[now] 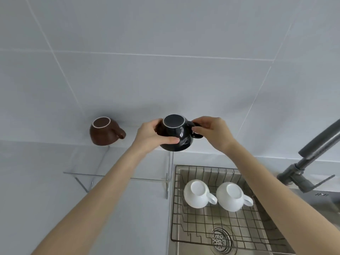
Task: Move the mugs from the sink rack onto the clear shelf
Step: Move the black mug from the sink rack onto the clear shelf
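A black mug hangs upside down over the right end of the clear shelf. My left hand grips its body from the left, thumb across the front. My right hand pinches its handle on the right. A brown mug stands upside down on the shelf's left part, handle pointing right. Two white mugs sit upside down side by side in the wire sink rack, handles to the right.
The steel sink with a round drain strainer lies under the rack. A dark grey tap rises at the right edge. A white tiled wall stands right behind the shelf. White countertop runs below and left of the shelf.
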Demonstrator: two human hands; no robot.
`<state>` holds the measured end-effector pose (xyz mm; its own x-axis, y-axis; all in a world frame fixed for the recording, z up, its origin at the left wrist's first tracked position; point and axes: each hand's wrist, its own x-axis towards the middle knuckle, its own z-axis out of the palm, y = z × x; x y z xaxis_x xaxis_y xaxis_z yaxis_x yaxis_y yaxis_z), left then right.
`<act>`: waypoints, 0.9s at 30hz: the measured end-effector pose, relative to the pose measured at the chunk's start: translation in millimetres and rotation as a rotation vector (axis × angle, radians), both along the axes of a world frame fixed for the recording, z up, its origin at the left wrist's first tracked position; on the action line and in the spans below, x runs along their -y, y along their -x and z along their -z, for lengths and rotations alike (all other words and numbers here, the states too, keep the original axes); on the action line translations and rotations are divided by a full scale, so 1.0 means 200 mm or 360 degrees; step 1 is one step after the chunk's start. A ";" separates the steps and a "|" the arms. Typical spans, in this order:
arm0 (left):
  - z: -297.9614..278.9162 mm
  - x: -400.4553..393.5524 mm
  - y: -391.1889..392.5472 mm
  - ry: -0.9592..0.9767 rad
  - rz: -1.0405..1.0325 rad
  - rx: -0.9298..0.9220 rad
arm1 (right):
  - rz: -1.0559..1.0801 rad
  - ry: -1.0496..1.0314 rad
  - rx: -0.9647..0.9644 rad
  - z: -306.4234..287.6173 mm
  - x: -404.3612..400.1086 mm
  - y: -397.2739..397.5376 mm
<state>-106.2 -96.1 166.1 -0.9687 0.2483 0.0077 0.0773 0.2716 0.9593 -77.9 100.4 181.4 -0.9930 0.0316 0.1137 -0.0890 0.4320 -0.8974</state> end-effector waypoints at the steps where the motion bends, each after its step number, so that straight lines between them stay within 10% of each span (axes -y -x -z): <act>1: 0.00 0.04 0.03 0.0017 -0.0009 -0.0014 | -0.0016 0.0005 0.0000 0.00 0.04 0.03; 27: 0.31 0.34 0.40 0.0158 0.0015 0.0085 | -0.0098 -0.0069 0.0143 0.34 0.34 0.42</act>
<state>-186.3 -164.0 104.8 -0.9646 0.2546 -0.0688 0.0299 0.3650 0.9305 -160.9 32.1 113.1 -0.9992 -0.0329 0.0242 -0.0368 0.4668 -0.8836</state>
